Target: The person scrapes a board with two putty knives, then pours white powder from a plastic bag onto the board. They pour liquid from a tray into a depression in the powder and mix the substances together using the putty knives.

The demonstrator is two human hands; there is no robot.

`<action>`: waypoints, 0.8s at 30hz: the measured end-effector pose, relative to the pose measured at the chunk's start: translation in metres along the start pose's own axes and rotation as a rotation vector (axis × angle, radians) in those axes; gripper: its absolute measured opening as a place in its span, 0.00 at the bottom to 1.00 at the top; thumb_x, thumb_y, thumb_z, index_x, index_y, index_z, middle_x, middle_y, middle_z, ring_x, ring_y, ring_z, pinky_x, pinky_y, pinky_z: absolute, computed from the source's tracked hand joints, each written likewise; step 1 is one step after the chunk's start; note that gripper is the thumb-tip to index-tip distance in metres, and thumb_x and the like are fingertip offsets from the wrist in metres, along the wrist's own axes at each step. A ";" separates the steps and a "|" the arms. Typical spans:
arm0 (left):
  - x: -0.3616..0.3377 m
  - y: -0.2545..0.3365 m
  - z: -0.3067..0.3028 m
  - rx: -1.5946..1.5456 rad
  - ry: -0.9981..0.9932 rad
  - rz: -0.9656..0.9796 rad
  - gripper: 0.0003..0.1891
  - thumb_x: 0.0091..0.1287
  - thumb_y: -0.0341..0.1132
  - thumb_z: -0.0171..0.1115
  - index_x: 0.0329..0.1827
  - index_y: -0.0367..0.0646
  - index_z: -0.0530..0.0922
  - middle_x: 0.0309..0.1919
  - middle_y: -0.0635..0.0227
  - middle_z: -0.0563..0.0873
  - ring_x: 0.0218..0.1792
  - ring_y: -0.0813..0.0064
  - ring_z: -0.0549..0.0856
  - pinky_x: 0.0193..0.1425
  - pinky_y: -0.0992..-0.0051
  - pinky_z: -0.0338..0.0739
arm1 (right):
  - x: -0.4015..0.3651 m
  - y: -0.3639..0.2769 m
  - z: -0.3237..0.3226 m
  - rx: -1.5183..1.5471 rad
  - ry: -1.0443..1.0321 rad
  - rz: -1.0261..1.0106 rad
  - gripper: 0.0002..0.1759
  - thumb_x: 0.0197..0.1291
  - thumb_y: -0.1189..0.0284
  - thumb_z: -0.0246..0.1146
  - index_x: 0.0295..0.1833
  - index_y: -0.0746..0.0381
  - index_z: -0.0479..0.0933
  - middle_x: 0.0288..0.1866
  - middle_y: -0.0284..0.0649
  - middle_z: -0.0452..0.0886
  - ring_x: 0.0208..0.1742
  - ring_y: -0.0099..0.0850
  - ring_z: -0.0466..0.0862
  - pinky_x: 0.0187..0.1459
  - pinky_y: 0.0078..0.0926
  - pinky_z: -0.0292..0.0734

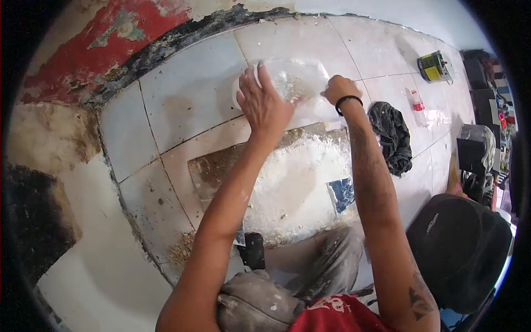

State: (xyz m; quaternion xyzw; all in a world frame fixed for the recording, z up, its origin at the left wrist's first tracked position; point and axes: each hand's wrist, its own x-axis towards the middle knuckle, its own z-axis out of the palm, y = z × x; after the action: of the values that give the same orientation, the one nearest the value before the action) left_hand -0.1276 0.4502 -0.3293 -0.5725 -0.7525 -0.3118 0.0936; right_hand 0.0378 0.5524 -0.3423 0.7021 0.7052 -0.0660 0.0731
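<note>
A clear plastic bag point(312, 74) with whitish material inside lies on the tiled floor in front of me. My left hand point(264, 102) rests at the bag's left side, its fingers stretched out. At the right end of the bag, my right hand point(340, 91), with a black band on its wrist, is closed on the gathered plastic. Below the bag, between my forearms, is a board point(293, 188) covered in white powder and crumbs, with a blue patch point(342, 195) at its right.
Dark crumpled cloth point(390, 135), a bottle with a red label point(418, 105) and a paint can point(435, 67) stand or lie to the right. A black speaker point(459, 249) is at lower right. A peeling red wall point(110, 44) borders the upper left.
</note>
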 end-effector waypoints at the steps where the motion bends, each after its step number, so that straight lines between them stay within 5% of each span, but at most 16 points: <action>1: 0.001 -0.001 0.012 0.161 -0.054 0.000 0.35 0.52 0.37 0.67 0.61 0.37 0.60 0.54 0.52 0.68 0.52 0.53 0.72 0.48 0.62 0.72 | 0.033 0.019 0.033 0.048 -0.080 -0.245 0.13 0.56 0.63 0.61 0.42 0.59 0.78 0.35 0.42 0.78 0.43 0.40 0.79 0.48 0.43 0.74; 4: 0.015 -0.045 0.040 0.242 -0.394 -0.169 0.23 0.54 0.33 0.62 0.53 0.36 0.71 0.42 0.55 0.78 0.43 0.61 0.80 0.39 0.63 0.76 | 0.048 0.039 0.050 1.866 -0.539 -0.094 0.12 0.61 0.69 0.52 0.47 0.63 0.73 0.39 0.45 0.77 0.42 0.44 0.80 0.45 0.44 0.77; 5: 0.021 -0.061 0.040 0.176 -0.538 -0.231 0.18 0.55 0.31 0.62 0.48 0.36 0.75 0.36 0.58 0.81 0.37 0.64 0.83 0.35 0.64 0.77 | 0.038 0.025 0.035 2.084 -0.276 0.209 0.10 0.63 0.72 0.46 0.44 0.64 0.70 0.37 0.42 0.77 0.39 0.41 0.80 0.44 0.42 0.79; 8: 0.024 -0.094 0.042 -0.916 -0.752 -0.659 0.08 0.57 0.31 0.60 0.38 0.39 0.78 0.26 0.66 0.81 0.25 0.69 0.82 0.34 0.66 0.78 | 0.044 0.021 0.022 2.189 -0.179 0.144 0.10 0.63 0.71 0.48 0.45 0.64 0.70 0.38 0.42 0.76 0.40 0.39 0.80 0.43 0.39 0.79; 9: 0.028 -0.104 0.040 -1.392 -0.855 -0.846 0.04 0.61 0.28 0.56 0.36 0.39 0.77 0.28 0.65 0.80 0.26 0.68 0.80 0.34 0.68 0.77 | 0.051 0.033 0.026 2.224 -0.340 0.100 0.10 0.61 0.72 0.52 0.47 0.63 0.70 0.40 0.42 0.77 0.41 0.37 0.80 0.42 0.35 0.79; 12: 0.044 -0.071 0.016 -2.021 -0.179 -1.233 0.05 0.61 0.24 0.52 0.37 0.37 0.75 0.28 0.64 0.79 0.25 0.69 0.76 0.33 0.73 0.74 | 0.070 0.068 0.041 2.003 -0.735 -0.111 0.12 0.61 0.68 0.55 0.45 0.63 0.75 0.38 0.40 0.78 0.35 0.32 0.79 0.33 0.29 0.78; 14: 0.070 -0.085 0.017 -2.281 -0.026 -1.156 0.07 0.61 0.23 0.50 0.41 0.35 0.74 0.31 0.62 0.78 0.25 0.69 0.75 0.33 0.75 0.74 | 0.025 0.047 -0.009 1.013 -0.494 -0.084 0.19 0.55 0.69 0.62 0.53 0.60 0.74 0.45 0.41 0.81 0.36 0.29 0.81 0.38 0.22 0.77; 15: 0.078 -0.094 0.023 -2.404 0.052 -1.121 0.08 0.61 0.23 0.49 0.42 0.35 0.73 0.33 0.61 0.78 0.26 0.69 0.75 0.34 0.76 0.74 | 0.028 0.057 0.005 0.820 -0.485 -0.193 0.19 0.56 0.69 0.62 0.54 0.59 0.74 0.45 0.41 0.80 0.38 0.30 0.81 0.39 0.23 0.78; 16: 0.080 -0.113 0.030 -2.425 -0.191 -1.052 0.09 0.61 0.23 0.49 0.44 0.34 0.72 0.34 0.60 0.78 0.26 0.70 0.75 0.34 0.76 0.74 | 0.032 0.070 0.019 0.625 -0.477 -0.294 0.19 0.56 0.68 0.62 0.54 0.58 0.74 0.46 0.41 0.80 0.40 0.31 0.81 0.41 0.25 0.78; 17: 0.085 -0.136 0.038 -2.435 -0.440 -0.961 0.10 0.61 0.23 0.49 0.45 0.34 0.71 0.36 0.60 0.78 0.26 0.70 0.75 0.35 0.75 0.75 | 0.033 0.074 0.018 0.759 -0.484 -0.236 0.19 0.57 0.69 0.61 0.55 0.59 0.73 0.46 0.42 0.80 0.41 0.33 0.81 0.42 0.28 0.78; 19: 0.093 -0.125 0.032 -2.181 -0.554 -0.962 0.12 0.61 0.23 0.50 0.48 0.34 0.69 0.38 0.58 0.77 0.28 0.71 0.76 0.36 0.75 0.76 | 0.034 0.081 0.001 1.037 -0.458 -0.117 0.19 0.59 0.71 0.59 0.55 0.62 0.71 0.47 0.43 0.79 0.44 0.36 0.80 0.45 0.34 0.77; 21: 0.081 -0.111 0.012 -1.652 -0.284 -1.122 0.14 0.60 0.24 0.51 0.49 0.34 0.68 0.40 0.56 0.76 0.30 0.71 0.77 0.38 0.74 0.76 | 0.032 0.083 -0.011 1.331 -0.425 0.004 0.18 0.60 0.72 0.57 0.56 0.65 0.70 0.47 0.45 0.79 0.47 0.39 0.80 0.47 0.41 0.77; 24: 0.040 -0.111 -0.012 -1.076 -0.712 -0.601 0.23 0.59 0.24 0.55 0.59 0.35 0.64 0.48 0.54 0.75 0.45 0.68 0.78 0.48 0.72 0.75 | 0.048 0.070 0.000 1.906 -0.342 0.177 0.18 0.62 0.74 0.53 0.57 0.69 0.66 0.48 0.48 0.77 0.50 0.42 0.78 0.51 0.48 0.75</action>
State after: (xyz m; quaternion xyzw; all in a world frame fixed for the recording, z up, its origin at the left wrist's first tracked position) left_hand -0.2453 0.4590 -0.3397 -0.3742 -0.6044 -0.4464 -0.5435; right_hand 0.1073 0.5994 -0.3513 0.4982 0.2807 -0.7047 -0.4199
